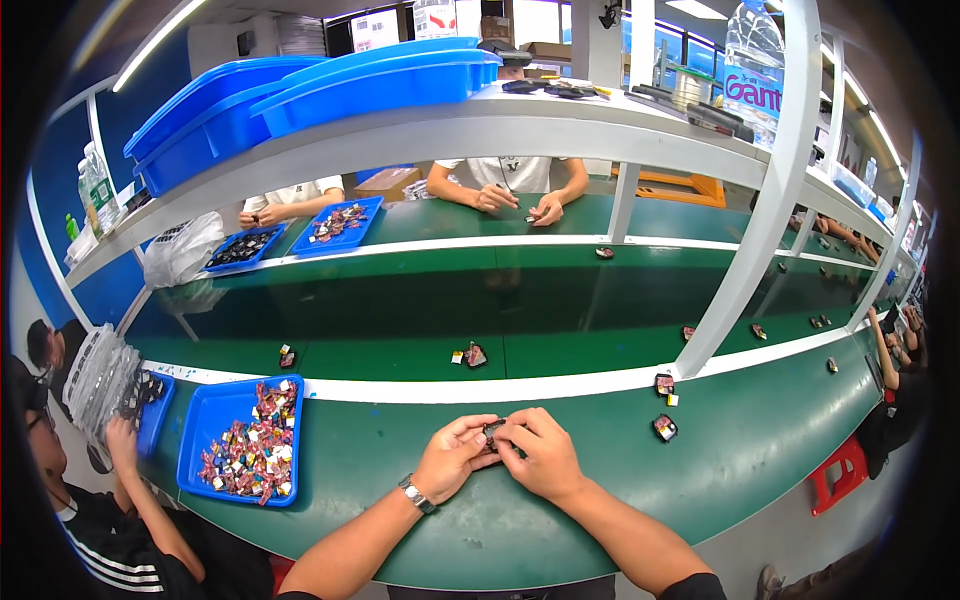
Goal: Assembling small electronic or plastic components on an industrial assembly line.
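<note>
Over the green table (pixel 480 560), my left hand (pixel 447 466) and my right hand (pixel 543 458) meet in front of me. Between their fingertips is a small dark plastic part (pixel 491 430), mostly covered by the fingers. The left thumb and fingers grip it from one side, while the right fingers pinch at its other side. A metal-banded watch (pixel 417 494) is on my left wrist. To the left of my hands lies a blue tray (pixel 207 415) heaped with small red, white and yellow pieces (pixel 255 443). Two small black parts with reddish insides, a nearer one (pixel 665 428) and a farther one (pixel 665 384), lie to my right.
A white rail (pixel 480 390) and a slanting post (pixel 740 210) stand beyond my hands. More small parts (pixel 475 355) lie on the green belt (pixel 400 340). Overhead, a shelf (pixel 560 125) carries blue bins (pixel 370 95). Co-workers sit opposite (pixel 510 185) and at my left (pixel 120 520).
</note>
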Demonstrator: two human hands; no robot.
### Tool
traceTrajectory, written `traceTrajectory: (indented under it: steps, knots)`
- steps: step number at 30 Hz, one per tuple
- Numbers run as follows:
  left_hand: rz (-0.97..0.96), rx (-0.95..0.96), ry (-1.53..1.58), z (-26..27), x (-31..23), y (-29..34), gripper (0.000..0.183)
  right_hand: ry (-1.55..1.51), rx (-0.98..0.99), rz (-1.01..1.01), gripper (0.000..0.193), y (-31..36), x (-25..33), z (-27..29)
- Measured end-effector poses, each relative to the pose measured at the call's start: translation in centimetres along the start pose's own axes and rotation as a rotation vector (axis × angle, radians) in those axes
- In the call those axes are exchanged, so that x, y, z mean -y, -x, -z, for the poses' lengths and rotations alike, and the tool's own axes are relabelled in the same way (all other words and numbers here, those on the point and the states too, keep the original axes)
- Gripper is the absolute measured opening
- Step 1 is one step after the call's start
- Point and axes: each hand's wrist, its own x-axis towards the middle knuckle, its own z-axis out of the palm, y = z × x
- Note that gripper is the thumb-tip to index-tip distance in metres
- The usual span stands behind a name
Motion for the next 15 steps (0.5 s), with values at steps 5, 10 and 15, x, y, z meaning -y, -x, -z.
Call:
traceTrajectory:
  steps: [5, 10, 15]
  knots:
    - [0.01, -0.004, -0.024, 0.4, 0.1, 0.0, 0.033, 0.043, 0.043, 0.046, 0.018, -0.2, -0.1, 0.2]
    - [0.02, -0.021, -0.027, 0.1, 0.2, 0.0, 0.033, 0.099, 0.107, -0.011, 0.023, -0.1, 0.7, 0.5]
    - [0.03, -0.015, -0.038, 0.2, 0.0, 0.0, 0.033, 0.06, 0.146, -0.017, 0.024, -0.3, 0.1, 0.5]
